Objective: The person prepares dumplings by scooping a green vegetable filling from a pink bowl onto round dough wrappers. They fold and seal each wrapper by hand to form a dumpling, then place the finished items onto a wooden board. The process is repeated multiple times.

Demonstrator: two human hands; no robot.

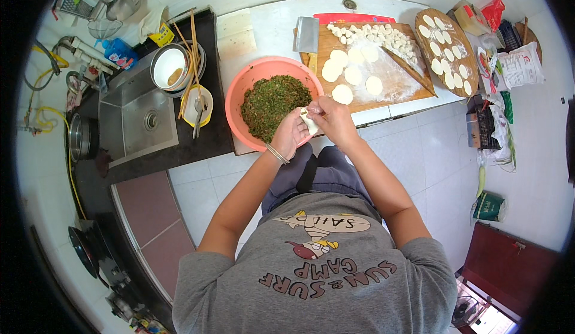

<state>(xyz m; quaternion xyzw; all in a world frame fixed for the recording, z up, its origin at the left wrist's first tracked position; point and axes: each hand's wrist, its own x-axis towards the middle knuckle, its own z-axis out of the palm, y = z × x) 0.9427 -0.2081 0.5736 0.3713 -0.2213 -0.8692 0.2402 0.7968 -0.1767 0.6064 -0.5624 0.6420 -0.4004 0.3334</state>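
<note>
My right hand [332,120] has its thumb and fingers pinched together at the upper part of a pale dough wrapper [309,123], while my left hand [290,133] is half curled, cradling it from the left. The wrapper sits over the lower right rim of the pink bowl [235,88]; its long axis slants, one end toward the upper left, the other down and right toward me. My fingers cover part of its upper edge, and I can't make out whether anything is folded inside. My hands and left wrist hide some of the bowl's rim and a corner of the green filling [272,103]. Beyond, dough rounds [342,94] lie on the floured board [328,41], some overlapping, with a rolling pin [409,70] slanting across. The far dough lumps [380,33] crowd together, too small to count.
</note>
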